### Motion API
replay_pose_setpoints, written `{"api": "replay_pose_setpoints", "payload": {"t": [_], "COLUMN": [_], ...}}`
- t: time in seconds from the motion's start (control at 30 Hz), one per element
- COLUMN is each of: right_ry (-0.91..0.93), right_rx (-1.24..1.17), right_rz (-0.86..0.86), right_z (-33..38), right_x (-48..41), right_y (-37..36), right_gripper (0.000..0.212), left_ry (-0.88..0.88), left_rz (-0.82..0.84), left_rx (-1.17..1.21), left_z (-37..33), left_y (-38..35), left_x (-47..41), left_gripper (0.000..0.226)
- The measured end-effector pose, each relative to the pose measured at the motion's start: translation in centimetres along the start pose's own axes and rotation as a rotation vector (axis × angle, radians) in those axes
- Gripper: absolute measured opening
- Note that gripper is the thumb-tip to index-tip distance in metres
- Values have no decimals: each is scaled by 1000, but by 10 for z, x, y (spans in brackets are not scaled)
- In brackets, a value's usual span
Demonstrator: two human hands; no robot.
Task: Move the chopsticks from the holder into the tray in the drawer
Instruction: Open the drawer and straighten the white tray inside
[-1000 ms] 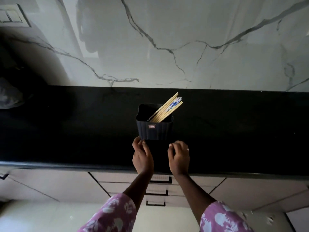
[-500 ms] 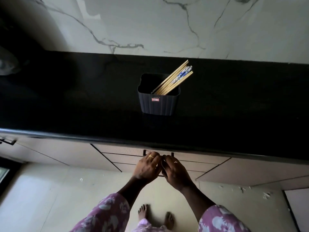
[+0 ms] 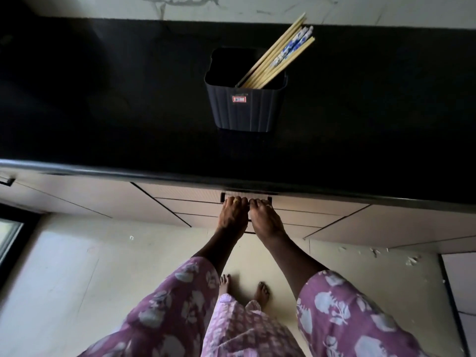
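A dark ribbed holder (image 3: 244, 109) stands on the black countertop (image 3: 103, 112). Several wooden chopsticks (image 3: 280, 56), some with blue and white patterned ends, lean out of it toward the upper right. Below the counter edge, my left hand (image 3: 233, 216) and my right hand (image 3: 264, 220) lie side by side with fingers curled over the black handle (image 3: 246, 197) of the top drawer (image 3: 185, 195). The drawer is shut, so its tray is hidden.
More drawer fronts (image 3: 304, 222) sit under the top one, with cabinet doors on both sides. A marble wall (image 3: 231, 6) backs the counter. My bare feet (image 3: 243, 288) stand on the pale floor (image 3: 77, 279) close to the cabinets.
My hands came down off the countertop to the top drawer's handle and now grip it. The view has tilted downward, showing more floor.
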State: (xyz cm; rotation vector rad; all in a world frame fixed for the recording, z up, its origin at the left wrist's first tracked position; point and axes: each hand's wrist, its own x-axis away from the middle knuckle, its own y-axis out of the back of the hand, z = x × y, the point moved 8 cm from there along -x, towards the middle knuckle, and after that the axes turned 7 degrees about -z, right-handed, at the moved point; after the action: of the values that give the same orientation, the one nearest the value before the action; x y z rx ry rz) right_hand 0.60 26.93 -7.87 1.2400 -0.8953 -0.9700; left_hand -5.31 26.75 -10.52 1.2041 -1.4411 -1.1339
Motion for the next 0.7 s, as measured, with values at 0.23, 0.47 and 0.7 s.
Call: {"api": "replay_pose_setpoints", "payload": {"t": [0.23,0.47,0.7], "right_ry": [-119,-184,-131], "right_rx": [-189,-173,-111], "right_rz": [-12,10,-6], "right_z": [0,14,51], "right_x": [24,63,126], "right_y": [-20,-23,20], "right_gripper": [34,32,20], "left_ry": [28,-2,-152], "left_rz": [-50,-75,-334], "left_rx": [23,254,268], "left_z": [-3,-6,-7], "left_y": [-5,16,74], "left_x": [27,79,139], "left_gripper": [34,35,43]}}
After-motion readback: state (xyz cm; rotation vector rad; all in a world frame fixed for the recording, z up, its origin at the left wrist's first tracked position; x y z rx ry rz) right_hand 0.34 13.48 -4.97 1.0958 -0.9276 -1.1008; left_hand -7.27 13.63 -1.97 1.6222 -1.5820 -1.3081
